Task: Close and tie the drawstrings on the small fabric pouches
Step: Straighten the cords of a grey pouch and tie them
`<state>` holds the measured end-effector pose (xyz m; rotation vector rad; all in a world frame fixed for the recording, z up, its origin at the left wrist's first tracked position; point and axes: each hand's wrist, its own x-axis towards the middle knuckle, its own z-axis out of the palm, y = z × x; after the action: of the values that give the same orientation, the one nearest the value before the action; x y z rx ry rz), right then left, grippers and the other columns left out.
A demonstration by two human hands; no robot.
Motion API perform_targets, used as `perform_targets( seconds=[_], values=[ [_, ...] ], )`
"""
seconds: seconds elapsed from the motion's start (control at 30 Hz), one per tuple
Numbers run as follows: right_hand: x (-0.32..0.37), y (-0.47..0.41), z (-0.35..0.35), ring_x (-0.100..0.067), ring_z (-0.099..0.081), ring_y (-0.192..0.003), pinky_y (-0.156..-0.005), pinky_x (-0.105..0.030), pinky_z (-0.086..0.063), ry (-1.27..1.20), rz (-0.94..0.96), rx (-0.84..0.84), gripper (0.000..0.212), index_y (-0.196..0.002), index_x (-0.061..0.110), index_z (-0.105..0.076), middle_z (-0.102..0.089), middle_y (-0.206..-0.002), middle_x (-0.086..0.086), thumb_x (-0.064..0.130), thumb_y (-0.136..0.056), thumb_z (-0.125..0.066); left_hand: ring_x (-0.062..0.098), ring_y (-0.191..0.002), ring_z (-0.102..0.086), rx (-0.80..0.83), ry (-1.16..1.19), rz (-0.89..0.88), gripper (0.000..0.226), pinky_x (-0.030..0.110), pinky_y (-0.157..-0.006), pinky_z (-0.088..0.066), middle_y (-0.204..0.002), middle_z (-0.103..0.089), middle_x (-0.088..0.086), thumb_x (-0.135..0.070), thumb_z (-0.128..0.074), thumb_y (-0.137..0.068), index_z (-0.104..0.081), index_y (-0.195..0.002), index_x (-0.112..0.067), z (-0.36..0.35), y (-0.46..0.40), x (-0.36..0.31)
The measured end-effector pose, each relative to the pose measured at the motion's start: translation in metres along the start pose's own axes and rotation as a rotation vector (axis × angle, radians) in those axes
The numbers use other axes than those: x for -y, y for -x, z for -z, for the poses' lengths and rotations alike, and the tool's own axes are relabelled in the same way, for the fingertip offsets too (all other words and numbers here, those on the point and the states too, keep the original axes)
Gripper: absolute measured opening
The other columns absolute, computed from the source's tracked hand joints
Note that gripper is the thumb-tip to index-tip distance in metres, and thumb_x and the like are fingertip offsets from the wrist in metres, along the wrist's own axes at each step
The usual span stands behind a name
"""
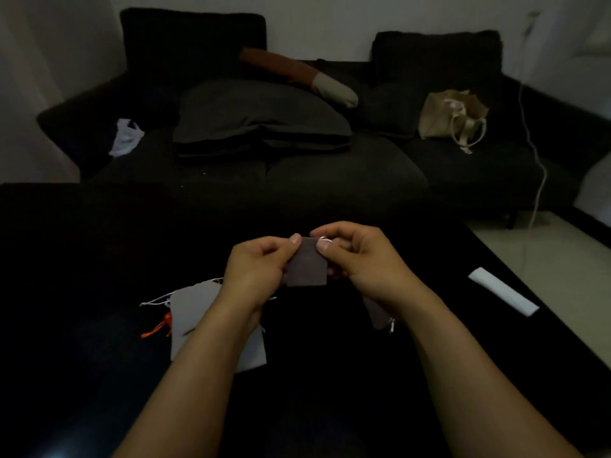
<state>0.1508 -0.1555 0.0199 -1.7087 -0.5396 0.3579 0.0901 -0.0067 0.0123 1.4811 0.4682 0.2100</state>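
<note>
A small grey fabric pouch [307, 264] is held up above the black table [82, 259] between both hands. My left hand [256, 264] pinches its upper left edge with thumb and curled fingers. My right hand [357, 256] pinches its upper right corner, where a thin white drawstring [325, 240] shows. Under my left forearm lies a pile of light grey pouches [195, 312] with white strings [155, 302] and an orange string [157, 328]. Another dark grey pouch [378, 314] lies under my right wrist.
A white flat strip [504, 290] lies at the table's right edge. Behind the table stands a dark sofa [330, 173] with grey cushions [261, 117], a beige tote bag [451, 115] and a white plastic bag [127, 137]. A white cable [537, 166] hangs at the right.
</note>
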Motion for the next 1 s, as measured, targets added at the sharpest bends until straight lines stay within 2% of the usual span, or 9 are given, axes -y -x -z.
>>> perform_targets(
  seconds=[0.07,0.2,0.3,0.43,0.53,0.67,0.73,0.83,1.0],
  values=[
    [-0.002,0.0,0.011,-0.014,-0.063,-0.067,-0.066,-0.023,-0.052,0.081,0.01,-0.03,0.016,-0.108,0.011,-0.07,-0.071,-0.073,-0.008,0.011,-0.095,-0.061,0.011,-0.062,-0.07,-0.032,-0.101,-0.068,0.019,0.019,-0.054,-0.054,-0.079,-0.076,0.008,-0.025,-0.066,-0.092,-0.077,-0.09,-0.009,-0.005,-0.001,0.0],
    [-0.009,-0.002,0.024,-0.015,-0.066,-0.065,-0.07,-0.035,-0.058,0.142,-0.011,-0.098,0.009,-0.088,0.012,-0.076,-0.074,-0.073,-0.01,0.011,-0.091,-0.067,0.007,-0.053,-0.062,-0.059,-0.291,-0.211,0.019,0.018,-0.052,-0.053,-0.068,-0.07,0.006,-0.025,-0.07,-0.089,-0.075,-0.081,-0.008,-0.009,-0.003,0.001],
    [-0.008,-0.003,0.029,-0.012,-0.061,-0.057,-0.057,-0.027,-0.051,0.184,-0.014,-0.118,0.014,-0.078,0.012,-0.076,-0.071,-0.065,-0.008,0.016,-0.089,-0.07,0.006,-0.054,-0.061,-0.057,-0.393,-0.274,0.019,0.017,-0.052,-0.05,-0.065,-0.069,0.001,-0.028,-0.069,-0.089,-0.075,-0.079,-0.014,-0.003,-0.007,-0.001],
    [-0.005,-0.004,0.033,-0.009,-0.052,-0.052,-0.049,-0.019,-0.042,0.138,0.018,-0.136,0.023,-0.077,0.003,-0.072,-0.062,-0.059,-0.003,0.019,-0.093,-0.064,0.015,-0.062,-0.062,0.051,-0.544,-0.341,0.026,0.032,-0.059,-0.051,-0.071,-0.069,0.005,-0.028,-0.058,-0.097,-0.076,-0.082,-0.016,0.004,-0.013,0.0],
    [-0.002,-0.006,0.032,-0.009,-0.051,-0.054,-0.049,-0.019,-0.041,0.069,-0.012,-0.121,0.032,-0.075,0.007,-0.067,-0.059,-0.06,0.0,0.027,-0.098,-0.056,0.022,-0.062,-0.058,0.119,-0.574,-0.332,0.037,0.04,-0.064,-0.048,-0.07,-0.066,0.008,-0.03,-0.049,-0.101,-0.071,-0.08,-0.01,0.004,-0.016,0.002],
    [0.0,-0.009,0.027,-0.015,-0.053,-0.061,-0.052,-0.024,-0.04,-0.066,-0.073,-0.158,0.036,-0.072,0.013,-0.064,-0.061,-0.068,-0.004,0.032,-0.1,-0.051,0.019,-0.066,-0.055,0.141,-0.371,-0.16,0.047,0.036,-0.067,-0.042,-0.07,-0.06,0.006,-0.038,-0.039,-0.104,-0.066,-0.087,-0.004,0.001,-0.016,-0.001],
    [0.004,-0.011,0.022,-0.018,-0.056,-0.064,-0.054,-0.027,-0.04,-0.233,-0.109,-0.188,0.034,-0.071,0.014,-0.064,-0.064,-0.074,-0.006,0.029,-0.099,-0.052,0.02,-0.058,-0.05,0.121,-0.256,-0.105,0.05,0.034,-0.062,-0.039,-0.059,-0.053,0.005,-0.041,-0.036,-0.104,-0.06,-0.071,-0.012,-0.003,-0.017,-0.002],
    [0.009,-0.014,0.016,-0.015,-0.059,-0.061,-0.057,-0.027,-0.042,-0.483,-0.101,-0.243,0.029,-0.068,0.014,-0.062,-0.062,-0.066,-0.002,0.023,-0.095,-0.057,0.015,-0.047,-0.039,0.067,0.09,-0.07,0.043,0.029,-0.05,-0.033,-0.055,-0.038,0.004,-0.025,-0.043,-0.102,-0.047,-0.061,-0.015,-0.012,-0.018,-0.004],
    [0.014,-0.015,0.01,-0.012,-0.057,-0.066,-0.062,-0.024,-0.041,-0.943,-0.089,-0.222,0.033,-0.055,0.015,-0.068,-0.07,-0.079,-0.003,0.016,-0.087,-0.059,0.01,-0.066,-0.055,0.146,0.667,0.049,0.033,0.024,-0.057,-0.046,-0.084,-0.069,0.0,-0.03,-0.061,-0.091,-0.055,-0.06,-0.019,-0.006,-0.015,-0.012]
  ],
)
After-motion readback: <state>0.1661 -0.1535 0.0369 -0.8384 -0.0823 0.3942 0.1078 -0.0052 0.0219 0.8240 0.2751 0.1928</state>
